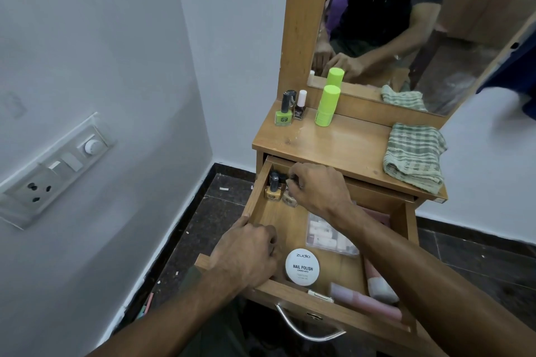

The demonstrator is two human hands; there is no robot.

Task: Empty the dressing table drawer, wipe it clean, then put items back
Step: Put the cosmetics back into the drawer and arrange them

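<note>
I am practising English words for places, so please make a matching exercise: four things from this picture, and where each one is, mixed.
Things:
1. green nail polish bottle
2. checked cloth
3. round nail polish remover tin
4. gold nail polish bottle

Places:
a. drawer, front part
b. tabletop, right side
c. drawer, back left corner
d. tabletop, left side

Pairs: 1-d, 2-b, 3-a, 4-c

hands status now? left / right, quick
Left hand: grips the drawer side wall, fingers curled over its edge.
Right hand: pinches a small bottle's dark cap at the drawer's back.
</note>
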